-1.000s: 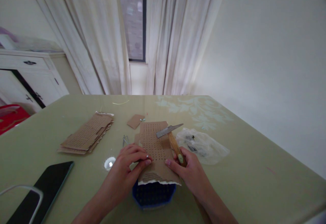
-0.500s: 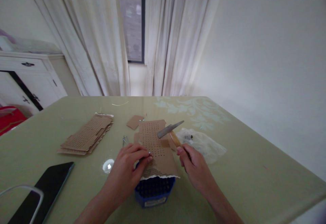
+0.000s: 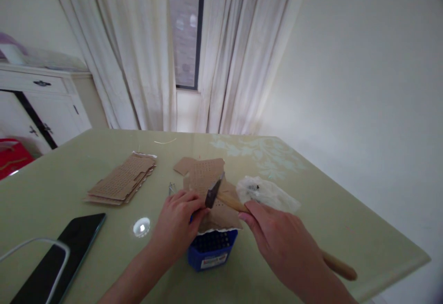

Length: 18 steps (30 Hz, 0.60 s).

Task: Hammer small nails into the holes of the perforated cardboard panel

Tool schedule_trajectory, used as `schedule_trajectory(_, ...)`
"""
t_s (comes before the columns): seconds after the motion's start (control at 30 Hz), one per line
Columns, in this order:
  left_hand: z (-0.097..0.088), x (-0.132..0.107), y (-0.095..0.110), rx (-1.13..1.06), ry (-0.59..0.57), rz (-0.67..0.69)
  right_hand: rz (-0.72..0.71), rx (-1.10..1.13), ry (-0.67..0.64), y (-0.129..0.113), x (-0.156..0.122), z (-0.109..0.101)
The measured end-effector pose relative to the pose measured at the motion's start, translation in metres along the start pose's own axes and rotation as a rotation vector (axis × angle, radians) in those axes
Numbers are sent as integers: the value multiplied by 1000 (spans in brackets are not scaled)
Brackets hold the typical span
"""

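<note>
My right hand point(image 3: 277, 230) is wrapped round the wooden handle of a hammer point(image 3: 228, 201). The hammer's dark metal head is right at the fingertips of my left hand point(image 3: 178, 218). Those fingertips are pinched together over the cardboard sheet, on a small nail that the hammer head now hides. The brown cardboard sheet point(image 3: 226, 216), punched with rows of small holes, has a torn near edge. It lies on top of a blue plastic box point(image 3: 212, 253) with a dark grid of holes inside and a white label in front.
Several loose nails point(image 3: 172, 187) lie beyond my left hand. A stack of perforated cardboard point(image 3: 119, 179) sits to the left, and a small cardboard piece point(image 3: 183, 164) farther back. A clear plastic bag point(image 3: 266, 193) is at right. A dark tablet point(image 3: 69, 248) and white cable point(image 3: 64, 253) occupy the near left.
The hammer head has come down and left onto my left fingertips, covering the nail's shiny head. My right hand has turned, so the handle's end now shows behind it. The view has shifted slightly.
</note>
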<state>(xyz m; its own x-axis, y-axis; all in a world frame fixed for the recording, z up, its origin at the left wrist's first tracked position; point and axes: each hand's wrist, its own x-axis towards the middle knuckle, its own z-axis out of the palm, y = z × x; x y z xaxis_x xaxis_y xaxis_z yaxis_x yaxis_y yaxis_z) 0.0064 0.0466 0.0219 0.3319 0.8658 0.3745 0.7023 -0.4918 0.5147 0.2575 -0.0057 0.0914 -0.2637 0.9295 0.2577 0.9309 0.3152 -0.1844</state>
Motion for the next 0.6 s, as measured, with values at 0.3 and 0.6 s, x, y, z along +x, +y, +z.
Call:
schedule_trajectory(0.3, 0, -1, 5, 68, -36, -5, 9, -53, 27, -5, -9, 7)
schedule_trajectory(0.6, 3, -4, 8, 91, -33, 12, -75, -107, 238, -8, -13, -1)
